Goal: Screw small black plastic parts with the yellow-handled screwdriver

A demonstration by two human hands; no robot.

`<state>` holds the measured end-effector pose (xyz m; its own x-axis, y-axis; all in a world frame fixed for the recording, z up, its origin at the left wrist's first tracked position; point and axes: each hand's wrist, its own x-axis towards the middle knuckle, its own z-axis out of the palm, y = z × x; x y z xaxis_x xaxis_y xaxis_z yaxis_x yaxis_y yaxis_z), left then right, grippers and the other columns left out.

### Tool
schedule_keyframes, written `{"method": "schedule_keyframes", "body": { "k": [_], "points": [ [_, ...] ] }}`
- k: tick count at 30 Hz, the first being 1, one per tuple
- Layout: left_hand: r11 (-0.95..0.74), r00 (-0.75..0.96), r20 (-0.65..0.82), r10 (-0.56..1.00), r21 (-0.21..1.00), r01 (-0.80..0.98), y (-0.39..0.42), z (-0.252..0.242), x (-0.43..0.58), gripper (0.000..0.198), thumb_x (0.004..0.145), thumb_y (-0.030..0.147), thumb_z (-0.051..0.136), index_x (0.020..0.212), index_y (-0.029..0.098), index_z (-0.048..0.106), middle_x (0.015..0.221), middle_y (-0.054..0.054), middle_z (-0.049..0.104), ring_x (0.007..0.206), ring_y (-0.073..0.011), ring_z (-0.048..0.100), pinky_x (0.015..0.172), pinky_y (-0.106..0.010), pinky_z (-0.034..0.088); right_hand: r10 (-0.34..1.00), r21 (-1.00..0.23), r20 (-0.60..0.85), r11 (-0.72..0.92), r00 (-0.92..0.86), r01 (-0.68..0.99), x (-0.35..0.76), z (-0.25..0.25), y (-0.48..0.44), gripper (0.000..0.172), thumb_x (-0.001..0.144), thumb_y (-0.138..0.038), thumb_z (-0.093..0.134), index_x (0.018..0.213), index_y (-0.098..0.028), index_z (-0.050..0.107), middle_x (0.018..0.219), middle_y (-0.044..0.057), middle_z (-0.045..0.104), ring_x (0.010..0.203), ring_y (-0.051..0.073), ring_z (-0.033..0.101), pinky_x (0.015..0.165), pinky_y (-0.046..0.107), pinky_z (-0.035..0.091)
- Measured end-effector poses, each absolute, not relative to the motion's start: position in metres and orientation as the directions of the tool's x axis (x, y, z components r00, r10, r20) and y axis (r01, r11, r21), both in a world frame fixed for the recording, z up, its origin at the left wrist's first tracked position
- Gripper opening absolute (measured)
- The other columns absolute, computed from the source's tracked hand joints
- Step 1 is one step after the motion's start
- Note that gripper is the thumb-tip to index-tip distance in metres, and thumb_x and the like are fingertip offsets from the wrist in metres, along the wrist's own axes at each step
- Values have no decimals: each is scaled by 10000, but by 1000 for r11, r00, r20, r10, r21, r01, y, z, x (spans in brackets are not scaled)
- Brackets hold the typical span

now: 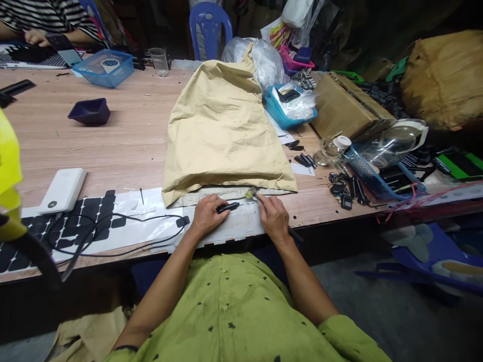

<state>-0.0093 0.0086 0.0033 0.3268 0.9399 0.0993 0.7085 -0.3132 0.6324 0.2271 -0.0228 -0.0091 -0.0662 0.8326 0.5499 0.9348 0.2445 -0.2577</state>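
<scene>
My left hand (pixel 207 215) is closed around a small black pen-like piece (pixel 228 207), its end pointing right. Closed too, my right hand (pixel 274 217) grips a hammer-like tool with a translucent yellow-green head (pixel 250 192); its dark handle (pixel 296 235) shows past the heel of the hand. The index finger lies along the tool towards the head. Both hands rest by the table's front edge over a worn whitish board (pixel 241 226). Right beyond them lies a large beige cloth bag (pixel 222 130), its near hem raised over a grey sheet (pixel 204 193).
Left lie a looped black cable (pixel 143 219), a white power bank (pixel 63 191) and black cell-like panels (pixel 88 216). A purple tray (pixel 90 111) sits farther off. Right are keys (pixel 341 191), a blue basket (pixel 396 193) and a cardboard box (pixel 341 105). Another person's hand (pixel 36 37) is far left.
</scene>
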Motion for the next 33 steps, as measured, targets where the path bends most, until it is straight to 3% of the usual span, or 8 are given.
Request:
{"method": "schedule_keyframes", "body": {
  "k": [7,13,20,22,25,28,30,33],
  "points": [
    [-385,402,121,908,623,681,0,4,-15,170,829,334,712,947,247,800,886,-42,677,886,-237,577,818,-379,452,851,-179,521,179,-61,968,223,-20,-23,293,975,-179,503,1155,-213,732,877,78,631,808,219,523,717,323,413],
    [-537,595,156,788,646,542,-37,5,-18,164,791,332,771,944,288,807,1102,-55,668,1042,-262,563,939,-433,427,846,-168,529,172,-58,971,221,-19,-22,301,967,-164,507,1163,-215,730,884,78,617,816,223,513,708,326,394],
    [-682,701,173,691,477,555,-71,7,-14,155,776,252,773,931,245,777,1368,-104,593,1238,-344,479,1040,-516,400,869,-192,493,169,-54,967,221,-19,-24,309,968,-162,506,1183,-208,723,897,85,607,839,230,512,726,327,397],
    [-684,701,178,691,476,553,-72,7,-13,157,771,284,788,921,243,771,1382,-108,587,1243,-346,483,1038,-521,411,860,-188,508,168,-51,968,220,-20,-24,308,969,-160,501,1175,-204,726,889,85,605,836,231,511,726,328,398],
    [-659,666,226,711,546,517,-61,8,-12,124,824,361,756,828,238,750,1290,-93,639,1159,-300,551,992,-473,450,847,-174,529,165,-49,971,218,-20,-23,302,972,-161,496,1158,-206,731,884,83,606,829,230,510,723,328,396],
    [-562,528,251,811,586,584,-33,11,-11,233,933,361,618,776,218,715,1073,-85,695,997,-243,606,896,-405,483,846,-167,531,163,-51,972,217,-21,-23,303,971,-163,499,1164,-215,726,884,80,608,831,231,509,722,327,394],
    [-424,369,214,905,544,724,-9,14,-11,249,964,327,544,833,210,721,939,-85,690,905,-241,605,835,-392,488,847,-164,530,162,-52,973,217,-21,-23,304,967,-161,503,1167,-220,724,883,79,609,830,231,506,720,326,393],
    [-195,161,119,980,382,903,22,20,-11,226,944,274,523,937,194,733,911,-112,677,910,-292,600,807,-415,487,848,-159,526,166,-58,973,216,-21,-23,298,965,-163,511,1167,-215,724,884,79,609,830,229,501,717,321,392]
  ]
}}
